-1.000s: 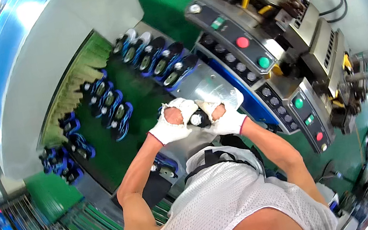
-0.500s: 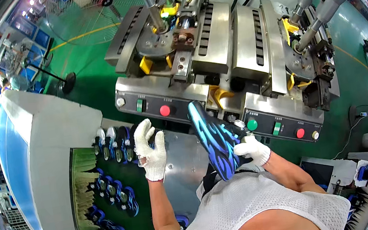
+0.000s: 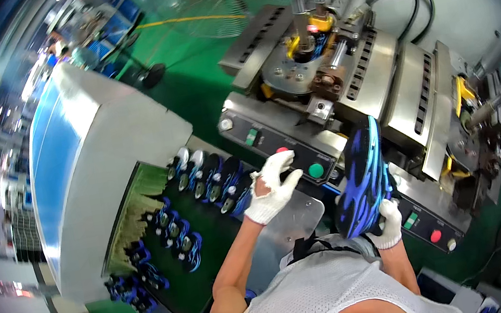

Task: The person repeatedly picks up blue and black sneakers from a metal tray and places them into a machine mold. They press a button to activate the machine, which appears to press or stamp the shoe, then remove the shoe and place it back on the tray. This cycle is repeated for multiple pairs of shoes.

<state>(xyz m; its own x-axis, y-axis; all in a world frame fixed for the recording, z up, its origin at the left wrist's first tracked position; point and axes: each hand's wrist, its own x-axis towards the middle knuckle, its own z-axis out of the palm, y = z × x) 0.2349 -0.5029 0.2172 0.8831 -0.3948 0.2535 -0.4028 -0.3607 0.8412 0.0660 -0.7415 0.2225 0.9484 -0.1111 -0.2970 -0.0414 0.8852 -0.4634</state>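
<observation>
My right hand [image 3: 389, 225], in a white knit glove, is closed around the lower end of a shoe [image 3: 362, 178]. The shoe has a black, violet and light blue patterned sole turned toward me, and it is held upright in front of the machine. My left hand [image 3: 276, 184], also gloved and torn near the thumb side, has its fingers apart and holds nothing. Its fingertips are at the red button [image 3: 282, 150] on the left control panel [image 3: 243, 132]; whether they touch it I cannot tell. A green button [image 3: 316, 170] sits just right of that hand.
A steel two-station press [image 3: 375, 71] stands ahead, with yellow pads [image 3: 320, 24] at its left station. Rows of shoes [image 3: 208, 176] lie on a green conveyor [image 3: 211, 241] to the left, beside a pale machine hood [image 3: 112, 152] with a fringed opening. A metal plate [image 3: 299, 214] lies below my left hand.
My view has turned, so the machine sits further right. My left hand has moved from beside the shoe rows to the left panel's red button. The shoe in my right hand stands more upright.
</observation>
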